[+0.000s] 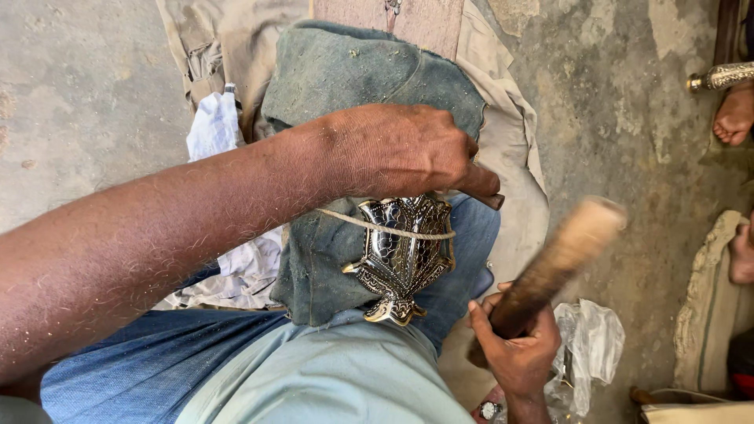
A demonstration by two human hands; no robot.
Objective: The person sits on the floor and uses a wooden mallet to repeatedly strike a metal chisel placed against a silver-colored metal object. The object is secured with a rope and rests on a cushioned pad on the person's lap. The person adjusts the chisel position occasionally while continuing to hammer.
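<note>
Silver-and-black metal, ornate and leaf-shaped with a gold tip, is what I see at the middle: an engraved metal piece [399, 255] lying on a fold of worn denim cloth [345, 118] draped over my knee. 1 thin cord [385, 228] runs across its upper part, touching the surface. My left hand [400, 149] comes in from the left and sits just above the piece, fingers curled tight together around a small tool whose dark tip [491, 200] pokes out at the right; I cannot tell how the tool meets the metal, since the hand hides it. My right hand [514, 349] is lower right, closed in a fist around the bottom of a wooden mallet [561, 251], whose upper end is blurred and tilted up to the right, well clear of the piece. Beside the knee lie crumpled white paper [216, 126] on the left and a clear plastic bag [589, 341] on the right, all over a grey concrete floor [86, 94]. Another person's bare foot [734, 118] shows at the far right edge.
</note>
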